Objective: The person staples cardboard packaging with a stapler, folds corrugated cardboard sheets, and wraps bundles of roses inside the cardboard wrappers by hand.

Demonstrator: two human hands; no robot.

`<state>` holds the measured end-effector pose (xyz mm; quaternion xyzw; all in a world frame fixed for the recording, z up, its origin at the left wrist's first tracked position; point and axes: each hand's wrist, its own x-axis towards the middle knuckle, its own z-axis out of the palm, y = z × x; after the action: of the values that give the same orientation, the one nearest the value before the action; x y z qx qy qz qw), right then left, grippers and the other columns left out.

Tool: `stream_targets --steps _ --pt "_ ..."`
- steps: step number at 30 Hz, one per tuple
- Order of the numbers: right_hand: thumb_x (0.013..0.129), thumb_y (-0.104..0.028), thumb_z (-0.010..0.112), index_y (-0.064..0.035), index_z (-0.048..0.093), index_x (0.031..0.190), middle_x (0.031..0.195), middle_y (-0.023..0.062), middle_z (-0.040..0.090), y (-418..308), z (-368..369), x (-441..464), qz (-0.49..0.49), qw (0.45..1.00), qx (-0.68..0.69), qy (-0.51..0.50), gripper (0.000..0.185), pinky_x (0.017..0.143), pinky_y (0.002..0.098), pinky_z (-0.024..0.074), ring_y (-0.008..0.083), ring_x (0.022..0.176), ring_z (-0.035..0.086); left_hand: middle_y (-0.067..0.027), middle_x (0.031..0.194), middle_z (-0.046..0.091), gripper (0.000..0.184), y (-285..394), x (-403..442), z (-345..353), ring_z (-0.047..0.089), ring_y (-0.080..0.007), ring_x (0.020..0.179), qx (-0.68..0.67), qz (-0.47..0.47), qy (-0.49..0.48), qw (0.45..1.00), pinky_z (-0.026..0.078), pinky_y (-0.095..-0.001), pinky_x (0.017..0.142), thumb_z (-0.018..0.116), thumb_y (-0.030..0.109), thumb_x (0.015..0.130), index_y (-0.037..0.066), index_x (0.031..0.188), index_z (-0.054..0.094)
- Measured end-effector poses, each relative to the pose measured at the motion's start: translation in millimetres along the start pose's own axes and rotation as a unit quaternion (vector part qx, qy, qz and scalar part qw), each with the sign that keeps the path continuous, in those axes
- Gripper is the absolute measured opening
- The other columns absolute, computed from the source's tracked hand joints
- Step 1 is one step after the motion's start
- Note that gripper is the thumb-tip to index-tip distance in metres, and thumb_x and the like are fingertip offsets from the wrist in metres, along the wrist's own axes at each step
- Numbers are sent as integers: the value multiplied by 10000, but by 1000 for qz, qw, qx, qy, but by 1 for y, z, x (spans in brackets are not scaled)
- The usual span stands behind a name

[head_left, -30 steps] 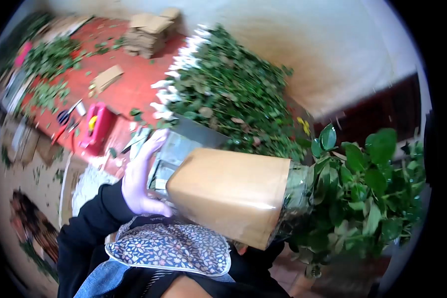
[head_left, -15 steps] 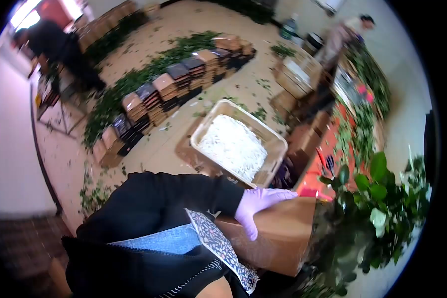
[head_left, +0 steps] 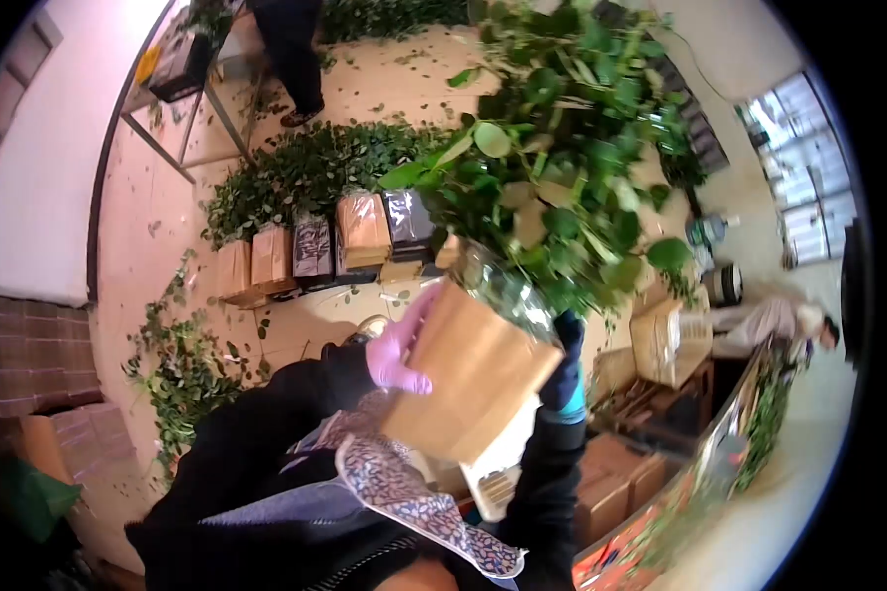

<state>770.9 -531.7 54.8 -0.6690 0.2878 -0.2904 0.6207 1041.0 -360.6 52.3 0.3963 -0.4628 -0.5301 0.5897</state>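
A bundle of leafy green branches [head_left: 552, 187], its lower end wrapped in brown cardboard [head_left: 475, 372] and clear plastic, is held up in front of me, tilted with the leaves away from me. My left hand [head_left: 401, 345], in a purple glove, grips the wrapping's left side, thumb on the near face. On the right side, near the wrapping's upper edge, my right hand [head_left: 568, 360] in a dark blue and teal glove presses against it. Its fingers are partly hidden behind the bundle.
Similar wrapped bundles [head_left: 365, 225] lie in a row on the floor ahead. Loose leafy stems [head_left: 192, 394] are scattered at left. A metal-legged table [head_left: 192, 163] and a person's legs [head_left: 294, 54] stand beyond. Another person [head_left: 769, 320] is at the right, near cardboard boxes [head_left: 616, 483] and a worktable.
The bundle has been lifted from the right side and swung left in front of me. My right hand has come into view on it. The view has turned toward the row of bundles.
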Motion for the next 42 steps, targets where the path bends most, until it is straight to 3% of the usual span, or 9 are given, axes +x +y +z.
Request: stream_targets --steps 8,12,14,18,24,27,29,35,42 --pt "884 -242 680 16 217 1497 1296 223 560 182 162 306 115 991 -37 -58 810 956 362 456 274 1166 565 -176 1455 404 1161 -214 125 -283 426 -251 1320 -2 -134 292 947 356 -359 1077 801 177 688 -3 1526 18" --pt "893 -437 590 40 253 1473 1421 272 443 269 197 365 271 868 -353 -221 823 1046 434 405 411 1317 441 -269 1482 349 984 -413 98 -385 431 -347 1332 163 -235 345 894 357 -384 1091 645 492 822 -33 1502 167" --pt "874 -432 604 28 294 1467 1492 286 321 343 211 340 100 880 -408 -222 812 1134 419 301 396 1382 339 -342 1371 454 915 -355 121 -370 476 -434 1272 203 -472 378 770 383 -436 1064 548 595 841 0 1483 281" --pt "871 -386 599 43 343 1433 1469 280 355 324 214 338 161 889 -361 -231 752 1117 430 322 398 1367 362 -280 1207 597 684 -381 104 -388 566 -411 1142 369 -448 307 754 436 -458 986 483 559 888 24 1315 495" --pt "854 -485 587 -78 546 1270 1243 211 589 310 142 171 224 908 -355 0 584 951 455 469 382 1069 606 -214 1276 588 669 -349 67 -355 580 -354 1148 634 -321 289 641 457 -450 989 594 506 872 3 1307 518" --pt "866 -479 530 -110 713 1047 1061 174 684 241 77 35 479 792 -346 -153 450 930 458 472 363 1002 631 -211 1250 610 529 -172 95 -198 603 -396 1097 780 -82 -44 619 493 -473 923 616 327 858 1 1270 558" --pt "862 -370 581 -104 743 902 917 126 706 202 57 -82 505 817 -277 26 313 860 438 486 313 909 653 -196 1168 595 461 -203 96 -183 581 -378 1010 695 -33 -162 700 476 -464 854 606 310 858 16 1211 556" --pt "802 -274 582 -66 728 994 1009 152 711 153 124 -394 741 592 -165 271 319 810 459 507 309 932 682 -150 921 552 262 -282 178 -104 516 -326 749 470 -227 -394 757 426 -440 647 577 257 860 62 1033 551" --pt "787 -401 644 -76 466 1385 1325 209 557 138 313 -485 641 343 158 668 704 1007 444 438 362 1191 557 -98 632 501 89 -294 252 -19 439 -265 445 491 -480 -172 707 368 -412 406 543 197 862 116 825 544"
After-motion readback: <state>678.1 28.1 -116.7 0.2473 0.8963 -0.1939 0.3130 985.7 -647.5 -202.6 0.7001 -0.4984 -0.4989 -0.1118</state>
